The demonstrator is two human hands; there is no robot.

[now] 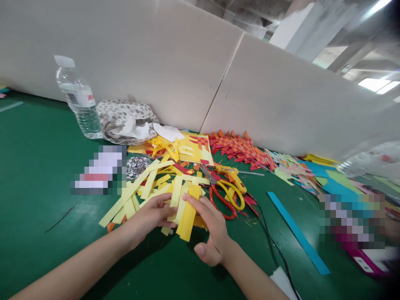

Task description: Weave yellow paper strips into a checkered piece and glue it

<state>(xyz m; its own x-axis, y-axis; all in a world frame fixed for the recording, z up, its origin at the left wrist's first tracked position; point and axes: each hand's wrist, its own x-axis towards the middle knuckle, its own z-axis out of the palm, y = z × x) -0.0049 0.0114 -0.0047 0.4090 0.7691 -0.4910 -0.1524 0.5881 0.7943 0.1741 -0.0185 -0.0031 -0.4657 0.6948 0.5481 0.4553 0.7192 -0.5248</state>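
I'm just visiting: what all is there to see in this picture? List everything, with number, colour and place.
Wall: one, pale grey, behind
Table: one, green, below everything
Water bottles: two, clear, back left and far right
Patterned cloth: one, white-grey, beside left bottle
Blurred objects: two, unclear, left and right
Toy eyes: many, black-white, left of centre
Paper strips: many, yellow, centre
Scissors: one, red-yellow handles, right of strips
Glue gun: one, yellow, beside scissors
Woven paper pieces: many, red-orange, near wall
Blue strip: one, blue, right
Left hand: one, bare, at strips
Right hand: one, bare, touching strips
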